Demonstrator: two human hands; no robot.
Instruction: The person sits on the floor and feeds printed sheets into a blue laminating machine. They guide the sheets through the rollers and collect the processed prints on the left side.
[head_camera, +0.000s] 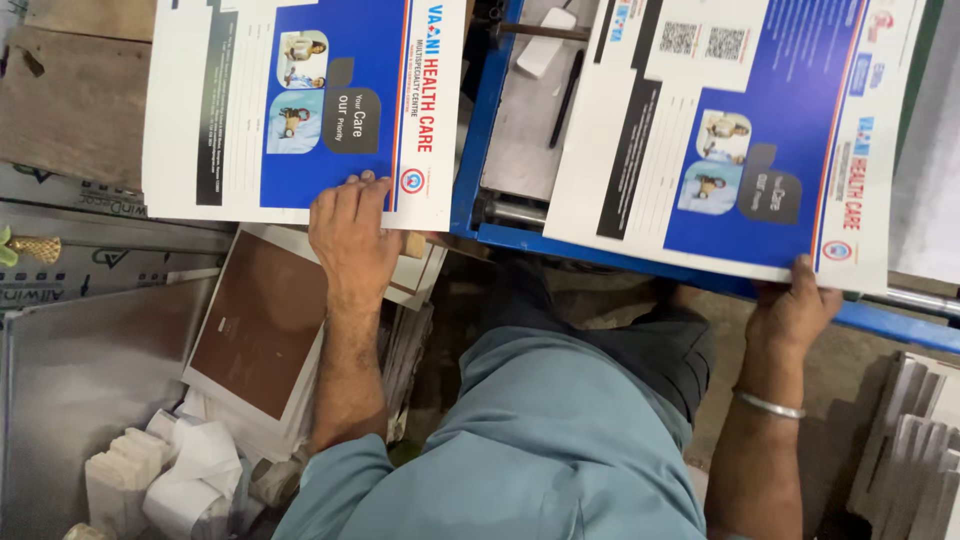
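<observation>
Your view cuts off both printed sheets at the top edge, and the right one also runs out toward the right side, so you can't see their full length. Most of your right hand (792, 305) sits under the sheet's lower edge; only the knuckles and thumb show, so how the fingers lie beneath can't be made out. The piles in the lower left corner are partly hidden behind your left forearm.

Both sheets look alike: white card with a large blue panel, small photo insets, a dark rounded patch, a red stripe and a black strip down one side. The right sheet (740, 130) also carries square code marks near its top.

The left sheet (300, 105) lies flat over a wooden bench (70, 100), and your left hand (350, 235) rests on its near edge, fingers together and pressed flat on top, not curled around it. The right sheet lies tilted across a blue machine frame (480, 130), its near corner pinched by your right hand, thumb on top at the edge. A black pen (566, 95) lies on the grey plate inside the frame, between the two sheets. A brown-faced board (260, 320) sits just below your left hand
</observation>
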